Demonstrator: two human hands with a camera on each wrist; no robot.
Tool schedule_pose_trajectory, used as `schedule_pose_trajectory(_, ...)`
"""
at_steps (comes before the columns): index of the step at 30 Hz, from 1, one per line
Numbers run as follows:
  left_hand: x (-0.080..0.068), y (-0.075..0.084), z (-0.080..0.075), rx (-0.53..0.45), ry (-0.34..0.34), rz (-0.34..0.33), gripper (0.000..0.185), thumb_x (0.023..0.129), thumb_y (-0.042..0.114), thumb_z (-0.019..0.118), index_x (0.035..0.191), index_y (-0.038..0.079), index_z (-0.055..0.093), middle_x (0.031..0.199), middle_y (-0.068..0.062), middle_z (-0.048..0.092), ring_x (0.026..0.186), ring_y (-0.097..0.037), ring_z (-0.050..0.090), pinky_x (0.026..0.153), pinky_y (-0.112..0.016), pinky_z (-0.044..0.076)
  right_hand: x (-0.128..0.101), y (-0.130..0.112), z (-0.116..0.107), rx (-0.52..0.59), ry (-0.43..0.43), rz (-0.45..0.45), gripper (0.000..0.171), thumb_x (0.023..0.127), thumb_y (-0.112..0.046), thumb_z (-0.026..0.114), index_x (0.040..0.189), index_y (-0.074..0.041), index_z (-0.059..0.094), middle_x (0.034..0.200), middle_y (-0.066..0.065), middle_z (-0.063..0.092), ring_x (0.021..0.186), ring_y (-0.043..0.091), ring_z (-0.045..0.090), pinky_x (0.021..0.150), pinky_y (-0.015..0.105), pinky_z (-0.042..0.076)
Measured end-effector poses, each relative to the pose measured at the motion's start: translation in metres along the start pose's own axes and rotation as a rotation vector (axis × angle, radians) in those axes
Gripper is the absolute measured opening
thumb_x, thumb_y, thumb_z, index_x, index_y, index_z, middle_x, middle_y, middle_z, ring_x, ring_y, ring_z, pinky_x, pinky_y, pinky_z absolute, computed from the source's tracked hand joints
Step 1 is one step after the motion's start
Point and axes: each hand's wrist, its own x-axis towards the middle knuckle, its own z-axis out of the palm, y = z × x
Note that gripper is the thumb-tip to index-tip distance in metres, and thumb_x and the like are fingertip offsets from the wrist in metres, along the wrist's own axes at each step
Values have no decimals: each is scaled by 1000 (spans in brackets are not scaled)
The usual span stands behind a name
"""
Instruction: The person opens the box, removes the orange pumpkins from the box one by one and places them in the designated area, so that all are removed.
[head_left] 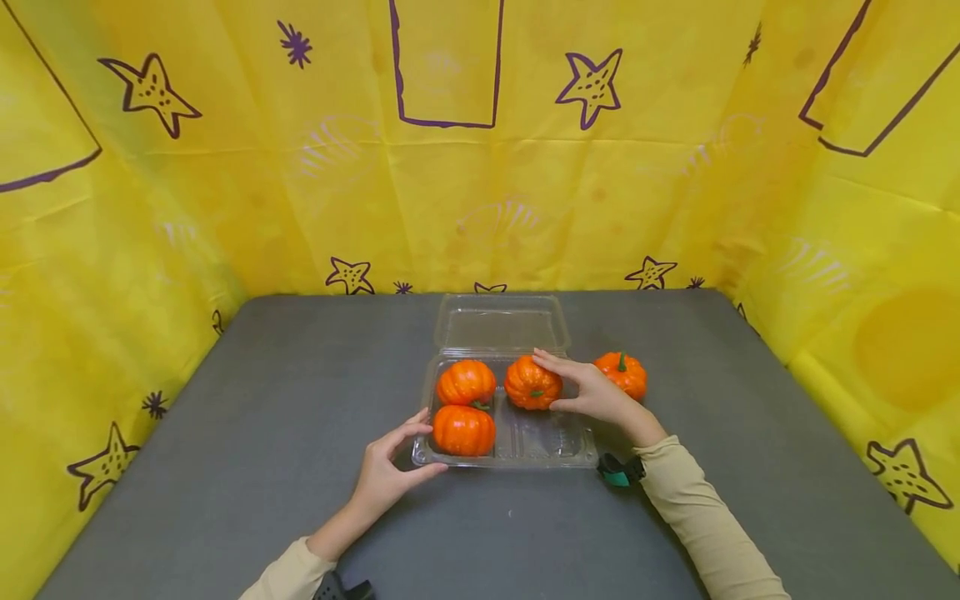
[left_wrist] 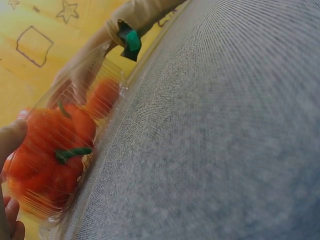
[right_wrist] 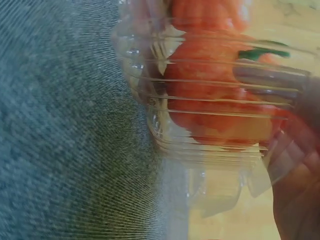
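A clear plastic clamshell container (head_left: 517, 457) lies open on the grey table, its lid (head_left: 501, 323) folded back. Two small orange pumpkins (head_left: 466, 382) (head_left: 463, 430) sit in its left compartments. My right hand (head_left: 588, 390) grips a third pumpkin (head_left: 531, 383) over the back right compartment; through the ribbed wall this pumpkin (right_wrist: 220, 95) shows in the right wrist view. A fourth pumpkin (head_left: 624, 374) stands on the table just right of the container. My left hand (head_left: 390, 467) holds the container's front left corner, thumb and fingers around the rim (left_wrist: 45, 215).
The grey table top (head_left: 262, 417) is walled by yellow sheeting with purple stars (head_left: 592, 83) at the back and both sides. Green-strapped wrist cameras (head_left: 618, 471) sit on both forearms.
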Motion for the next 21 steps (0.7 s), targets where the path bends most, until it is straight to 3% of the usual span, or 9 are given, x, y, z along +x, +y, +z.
schedule_pose_trajectory(12, 0, 3, 0, -1, -6, 5, 45, 53, -12, 80, 93, -8, 60, 112, -31, 53, 102, -45, 49, 89, -20, 38, -2, -3, 3, -41, -4, 47, 78, 65, 5, 76, 133, 0, 40, 139, 15, 32, 125, 26, 31, 94, 42, 36)
schedule_pose_trajectory(21, -2, -1, 0, 0, -15, -21, 45, 55, -9, 80, 94, -7, 60, 113, -30, 52, 104, -41, 50, 90, -22, 38, -1, -1, 7, -117, 71, 46, 74, 63, -7, 81, 129, -4, 48, 130, 10, 46, 114, 23, 47, 89, 37, 41)
